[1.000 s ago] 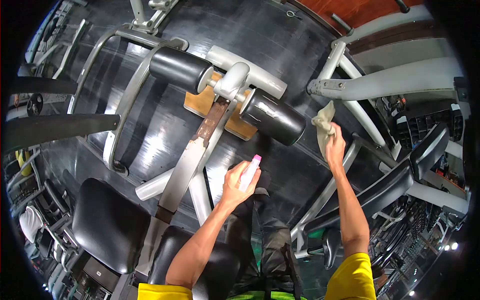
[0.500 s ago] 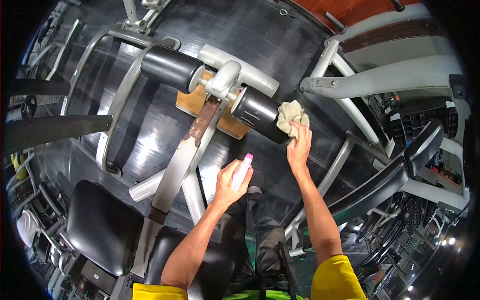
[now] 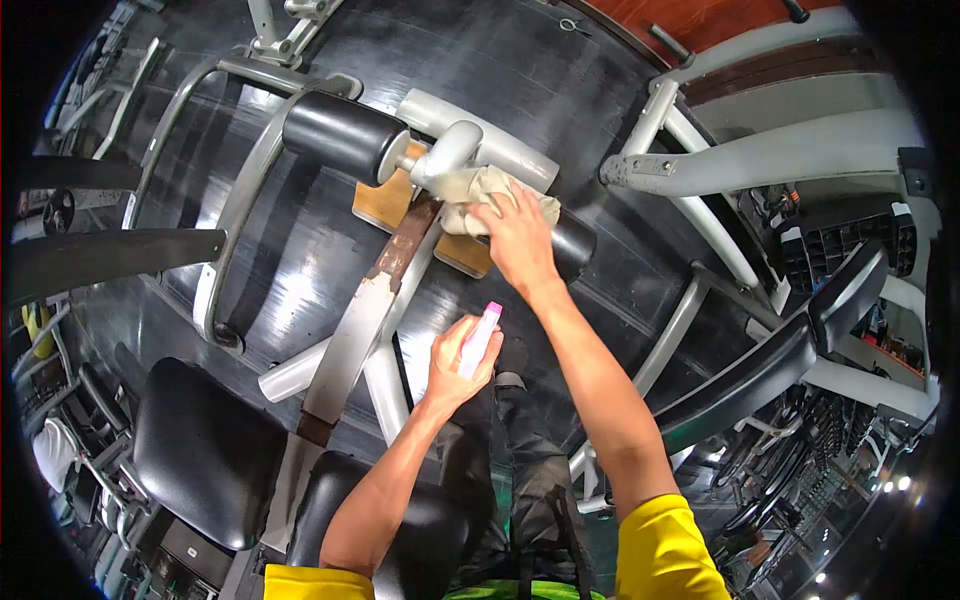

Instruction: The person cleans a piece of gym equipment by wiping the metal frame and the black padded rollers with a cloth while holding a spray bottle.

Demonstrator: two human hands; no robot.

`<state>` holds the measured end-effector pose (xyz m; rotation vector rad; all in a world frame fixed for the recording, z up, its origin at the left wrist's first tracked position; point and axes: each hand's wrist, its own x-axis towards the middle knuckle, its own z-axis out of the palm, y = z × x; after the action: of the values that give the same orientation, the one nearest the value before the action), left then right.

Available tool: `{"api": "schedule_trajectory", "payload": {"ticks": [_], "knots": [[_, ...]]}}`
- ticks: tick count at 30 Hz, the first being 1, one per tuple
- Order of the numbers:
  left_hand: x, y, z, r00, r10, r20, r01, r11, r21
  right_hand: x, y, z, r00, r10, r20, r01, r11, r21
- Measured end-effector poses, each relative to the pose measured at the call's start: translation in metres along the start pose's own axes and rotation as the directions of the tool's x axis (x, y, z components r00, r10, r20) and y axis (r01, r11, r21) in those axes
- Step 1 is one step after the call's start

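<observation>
My right hand point(image 3: 519, 235) presses a beige cloth point(image 3: 477, 188) onto the inner part of the right black foam roller point(image 3: 573, 247) of a gym machine. The cloth covers much of that roller and reaches its inner end, next to the grey metal bracket point(image 3: 449, 151). Wrapped in my left hand point(image 3: 455, 365) is a small white bottle point(image 3: 476, 345) with a pink top, held upright below the rollers and apart from them. The left black roller point(image 3: 343, 138) sits uncovered on the bracket's other side.
A worn grey beam point(image 3: 348, 335) runs from the rollers down to black padded seats point(image 3: 205, 455). Curved metal rails point(image 3: 245, 190) stand at left. A padded bench point(image 3: 745, 380) and thick grey frame arms point(image 3: 770, 160) are at right. Scissors point(image 3: 573, 26) lie on the dark floor.
My right hand has slid the cloth from the roller's outer end leftward to its inner end, and the cloth is now spread flatter. My left hand with the bottle has barely moved.
</observation>
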<state>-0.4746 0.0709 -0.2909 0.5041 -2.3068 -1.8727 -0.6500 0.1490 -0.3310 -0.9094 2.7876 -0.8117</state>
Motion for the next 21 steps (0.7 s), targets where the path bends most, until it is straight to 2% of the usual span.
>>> {"api": "schedule_trajectory", "payload": {"ticks": [2, 3, 6, 9, 11, 12, 14, 15, 17, 18, 19, 20, 21], "knots": [[0.002, -0.001, -0.003, 0.999, -0.028, 0.018, 0.028, 1.0, 0.006, -0.001, 0.001, 0.008, 0.982, -0.178, -0.065, 0.161, 0.965, -0.208], [0.002, -0.002, -0.004, 0.999, -0.028, 0.021, 0.028, 1.0, 0.013, -0.008, 0.006, 0.008, 0.983, -0.17, -0.07, 0.153, 0.967, -0.205], [-0.001, -0.003, 0.0, 0.999, -0.026, 0.036, 0.025, 1.0, 0.01, -0.051, 0.035, -0.021, 0.988, -0.144, 0.057, 0.152, 0.972, -0.178], [-0.002, -0.004, 0.001, 0.998, -0.061, 0.029, 0.061, 0.998, -0.022, -0.093, 0.059, -0.051, 0.994, -0.087, 0.073, 0.102, 0.966, -0.236], [-0.002, 0.001, 0.0, 0.984, -0.176, 0.036, 0.177, 0.983, -0.041, -0.112, 0.064, -0.07, 0.994, 0.081, 0.077, -0.064, 0.977, -0.202], [-0.002, 0.001, 0.0, 0.984, -0.176, 0.036, 0.177, 0.983, -0.045, -0.117, 0.065, -0.076, 0.994, 0.081, 0.078, -0.063, 0.977, -0.205], [-0.002, 0.001, 0.001, 0.987, -0.157, 0.031, 0.158, 0.986, -0.055, -0.121, 0.068, -0.084, 0.904, 0.425, -0.046, -0.422, 0.904, 0.066], [-0.002, 0.002, 0.0, 0.987, -0.157, 0.029, 0.158, 0.986, -0.057, -0.115, 0.069, -0.085, 0.869, 0.482, -0.113, -0.447, 0.862, 0.24], [-0.001, 0.004, 0.0, 0.986, -0.161, 0.045, 0.162, 0.987, -0.017, -0.102, 0.065, -0.082, 0.785, 0.595, -0.172, -0.489, 0.765, 0.419], [-0.001, 0.002, 0.0, 0.986, -0.162, 0.043, 0.163, 0.987, -0.013, -0.09, 0.061, -0.076, 0.829, 0.502, -0.248, -0.389, 0.835, 0.39], [-0.002, -0.003, 0.002, 0.995, -0.095, 0.033, 0.095, 0.995, -0.012, -0.075, 0.057, -0.07, 0.858, 0.402, -0.319, -0.286, 0.891, 0.352], [-0.003, -0.005, 0.003, 0.999, -0.025, 0.025, 0.026, 1.0, -0.011, -0.055, 0.042, -0.069, 0.897, 0.299, -0.324, -0.208, 0.935, 0.288], [-0.003, -0.004, 0.003, 0.999, -0.027, 0.029, 0.027, 1.0, -0.009, -0.04, 0.038, -0.056, 0.935, 0.223, -0.275, -0.167, 0.963, 0.211]]}}
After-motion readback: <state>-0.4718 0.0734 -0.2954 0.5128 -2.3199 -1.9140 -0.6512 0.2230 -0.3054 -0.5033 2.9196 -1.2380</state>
